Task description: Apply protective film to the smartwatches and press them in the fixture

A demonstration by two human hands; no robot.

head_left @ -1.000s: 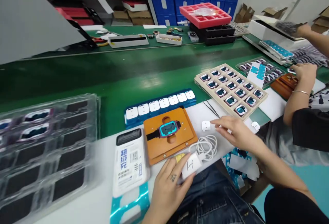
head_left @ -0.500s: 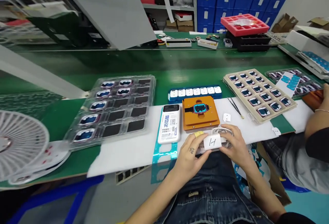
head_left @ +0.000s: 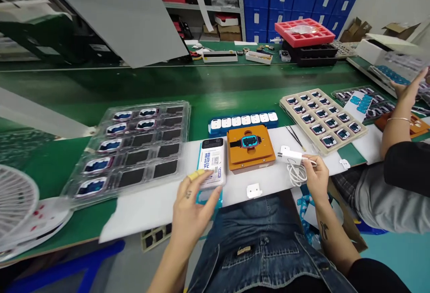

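Observation:
My right hand (head_left: 316, 174) pinches a white charger plug (head_left: 291, 156) with its prongs toward the left. A coiled white cable (head_left: 297, 174) hangs below it. My left hand (head_left: 195, 203) is spread, fingertips over the lower part of a white phone-like device (head_left: 212, 161) with printed lettering and a dark top bar. Whether they touch it I cannot tell. Between my hands is an orange fixture (head_left: 240, 163) with a watch-shaped part (head_left: 250, 141) framed in light blue. A small white piece (head_left: 254, 190) lies near the mat's front edge; black tweezers (head_left: 295, 138) lie right of the fixture.
On the left stand a clear tray (head_left: 134, 163) of watch-shaped parts and a white fan (head_left: 16, 208). A beige tray (head_left: 322, 120) sits at right; a blue strip of white pieces (head_left: 243, 122) lies behind the fixture. A co-worker's arm (head_left: 399, 114) reaches in at far right.
My left hand has left the charger and moved left to the phone-like device. My right hand has carried the charger rightward, and its cable now hangs down. The co-worker's hand has risen.

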